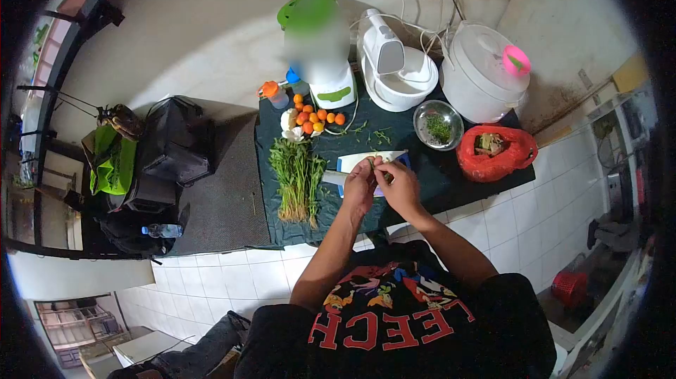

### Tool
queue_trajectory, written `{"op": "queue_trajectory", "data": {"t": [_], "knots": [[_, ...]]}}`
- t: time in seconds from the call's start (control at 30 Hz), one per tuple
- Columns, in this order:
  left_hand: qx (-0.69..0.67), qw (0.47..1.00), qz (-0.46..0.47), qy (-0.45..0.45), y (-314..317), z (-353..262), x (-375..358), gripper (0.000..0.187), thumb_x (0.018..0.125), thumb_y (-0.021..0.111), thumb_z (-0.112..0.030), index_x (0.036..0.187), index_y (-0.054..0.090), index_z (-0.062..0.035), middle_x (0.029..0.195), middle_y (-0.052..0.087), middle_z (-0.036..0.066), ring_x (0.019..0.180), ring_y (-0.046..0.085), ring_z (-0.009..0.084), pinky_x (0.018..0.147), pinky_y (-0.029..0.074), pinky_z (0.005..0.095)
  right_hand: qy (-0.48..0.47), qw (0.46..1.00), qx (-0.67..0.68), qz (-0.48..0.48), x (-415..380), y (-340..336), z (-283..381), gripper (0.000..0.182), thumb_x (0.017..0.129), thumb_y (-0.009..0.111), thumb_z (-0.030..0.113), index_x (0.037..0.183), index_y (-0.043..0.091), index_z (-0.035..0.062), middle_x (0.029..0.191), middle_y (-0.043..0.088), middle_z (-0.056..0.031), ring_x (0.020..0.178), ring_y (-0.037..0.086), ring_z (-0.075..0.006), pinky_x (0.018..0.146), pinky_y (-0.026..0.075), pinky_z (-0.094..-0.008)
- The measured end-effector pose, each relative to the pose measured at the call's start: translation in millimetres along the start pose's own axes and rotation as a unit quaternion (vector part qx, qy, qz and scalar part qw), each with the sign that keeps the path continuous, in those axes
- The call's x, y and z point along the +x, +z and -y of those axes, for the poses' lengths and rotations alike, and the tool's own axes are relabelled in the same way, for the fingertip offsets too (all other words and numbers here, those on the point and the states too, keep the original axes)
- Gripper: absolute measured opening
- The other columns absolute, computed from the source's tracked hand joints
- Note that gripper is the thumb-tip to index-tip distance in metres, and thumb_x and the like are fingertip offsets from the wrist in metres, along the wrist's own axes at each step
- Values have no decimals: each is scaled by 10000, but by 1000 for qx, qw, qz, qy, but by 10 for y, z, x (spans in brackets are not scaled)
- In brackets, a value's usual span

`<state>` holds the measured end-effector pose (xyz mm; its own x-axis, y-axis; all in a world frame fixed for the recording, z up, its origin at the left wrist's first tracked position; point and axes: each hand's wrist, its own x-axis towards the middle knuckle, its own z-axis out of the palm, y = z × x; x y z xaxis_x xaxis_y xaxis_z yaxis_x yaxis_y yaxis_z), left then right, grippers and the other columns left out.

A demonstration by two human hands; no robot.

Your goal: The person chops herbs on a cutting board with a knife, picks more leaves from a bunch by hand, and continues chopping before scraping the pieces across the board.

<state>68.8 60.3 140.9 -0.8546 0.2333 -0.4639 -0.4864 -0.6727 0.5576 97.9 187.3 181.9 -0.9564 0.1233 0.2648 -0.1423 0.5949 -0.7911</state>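
Observation:
My left hand (360, 187) and my right hand (399, 187) meet over a white cutting board (350, 162) with blue edges. The fingers of both are pinched together on a small bit of green herb (373, 163), mostly hidden by the fingertips. A pale, flat, blade-like piece (334, 177) sticks out to the left from beside my left hand; the rest of it is covered. Further left lies a bunch of leafy green herbs (296, 180), roots toward me. Beyond the board, a metal bowl (427, 138) holds chopped greens.
Several small tomatoes (307, 118) and white garlic (289, 121) lie behind the herbs. A blender (332, 84), a stand mixer (384, 55) and a white lidded tub (486, 62) line the wall. At the right stands a red plastic bag (486, 171). Loose leaves (381, 137) are scattered on the dark cloth.

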Motion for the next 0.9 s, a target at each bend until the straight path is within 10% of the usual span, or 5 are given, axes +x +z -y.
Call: {"op": "queue_trajectory", "data": {"t": [0.37,0.5,0.57,0.9], "knots": [[91,994,34,42,-363,46,89,268,1089,582,-226,1302,608,-64,1057,708,31,1002,660,156,892,532,324,7,999,-6,51,-201,171,-51,185,935,710,196,1045,724,48,922,717,-157,766,709,-354,658,540,-448],[284,958,2,47,-445,-163,27,359,1078,615,-231,1373,510,-55,1023,693,34,967,643,138,870,519,305,-11,998,61,29,-113,117,-114,163,947,708,83,1092,704,9,935,681,-123,689,643,-221,612,495,-342],[298,953,38,51,-581,-207,62,429,1063,645,-253,1395,442,-72,1029,704,53,956,652,145,858,521,306,-99,990,87,50,-36,133,-150,206,952,694,120,1131,709,21,934,676,-162,733,667,-334,656,520,-416],[475,866,139,71,-819,-486,-196,487,1046,670,-200,1422,403,-45,990,756,122,883,662,129,751,505,278,2,957,182,226,-164,265,-261,214,917,793,165,1090,779,40,894,719,-100,740,652,-175,697,520,-327]]}}
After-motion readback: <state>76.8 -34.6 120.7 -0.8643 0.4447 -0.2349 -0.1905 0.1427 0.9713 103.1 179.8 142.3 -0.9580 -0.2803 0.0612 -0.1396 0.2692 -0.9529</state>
